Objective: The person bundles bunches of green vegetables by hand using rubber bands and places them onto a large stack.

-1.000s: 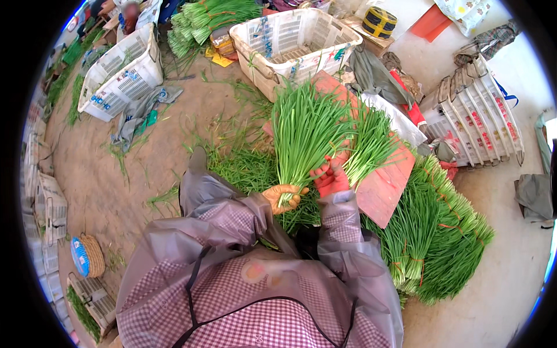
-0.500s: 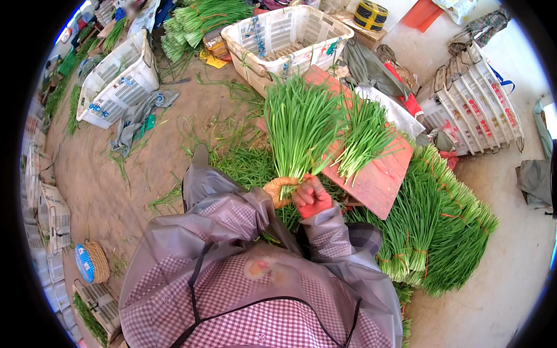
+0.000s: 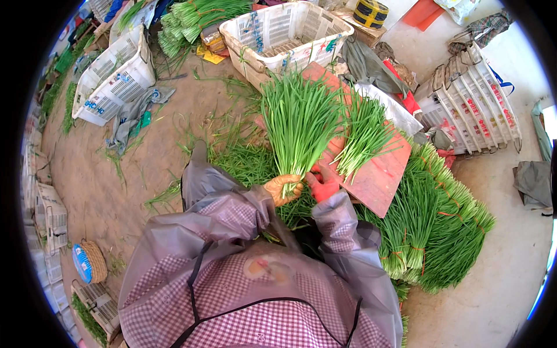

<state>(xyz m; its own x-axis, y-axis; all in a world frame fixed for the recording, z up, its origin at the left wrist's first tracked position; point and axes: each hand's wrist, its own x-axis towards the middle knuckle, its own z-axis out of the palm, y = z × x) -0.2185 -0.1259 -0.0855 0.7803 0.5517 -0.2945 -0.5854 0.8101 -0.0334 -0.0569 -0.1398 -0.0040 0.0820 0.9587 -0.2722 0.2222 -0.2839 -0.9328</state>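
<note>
My left hand [image 3: 284,189], in a tan glove, is closed around the pale stem ends of a bunch of garlic chives [image 3: 301,124]. The bunch stands fanned out, its green leaves pointing away from me. Just right of the stem ends is my right hand [image 3: 323,182], in a red glove, with its fingers bent together close to the bunch. What its fingertips hold, if anything, is too small to make out. A smaller heap of loose chives [image 3: 364,136] lies on the reddish board [image 3: 378,184], right beside the bunch.
Tied bundles of chives [image 3: 444,226] are stacked on the right. A white plastic crate [image 3: 255,61] stands beyond the board, another crate [image 3: 119,87] at the far left. Loose chive scraps [image 3: 243,162] litter the floor before me. Stacked crates [image 3: 470,101] lean at the far right.
My right hand has shifted right and its fingers now bend toward the stems. My left hand keeps the bunch, whose leaves have tilted slightly left.
</note>
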